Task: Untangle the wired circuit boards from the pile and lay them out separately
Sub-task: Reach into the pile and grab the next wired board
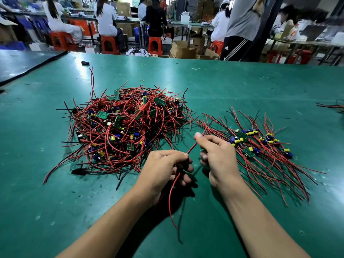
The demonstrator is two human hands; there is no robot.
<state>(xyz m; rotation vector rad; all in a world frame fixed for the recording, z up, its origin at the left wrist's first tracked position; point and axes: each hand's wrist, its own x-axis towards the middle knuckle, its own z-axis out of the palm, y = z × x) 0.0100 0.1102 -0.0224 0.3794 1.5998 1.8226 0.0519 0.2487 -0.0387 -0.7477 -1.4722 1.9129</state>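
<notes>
Far left of the left hand: one big tangled pile (126, 127) of wired circuit boards, with red and black leads, green boards, and blue and yellow capacitors. There are too many boards to count, and no print on them is legible.

Beyond the pile are one small black object (85, 62) and one yellow rubber band (142, 80), both on the green table (242, 86).

Left hand (165, 164): fingers curled tight round the lower stretch of one red wire (192, 147). A yellowish part peeks out between the fingers, but it cannot be told whether a board sits inside the grip. One red tail and one black tail hang below the hand toward the person.

The wire runs taut up to the right hand (217, 155), which pinches it between thumb and forefinger, other fingers loosely bent. The two hands are close together, just above the table.

Just right of the right hand is one fanned-out group of laid-out boards (260, 144), leads roughly parallel. The exact board count is unclear; there are several.

Far right edge: a few more stray wires (333, 106), cut off by the frame.

Past the table, well beyond both hands, are four orange stools (109, 44) with seated workers, cardboard boxes (183, 50), and one standing person in striped black trousers (234, 49) with a small white logo, its lettering too small to read.
</notes>
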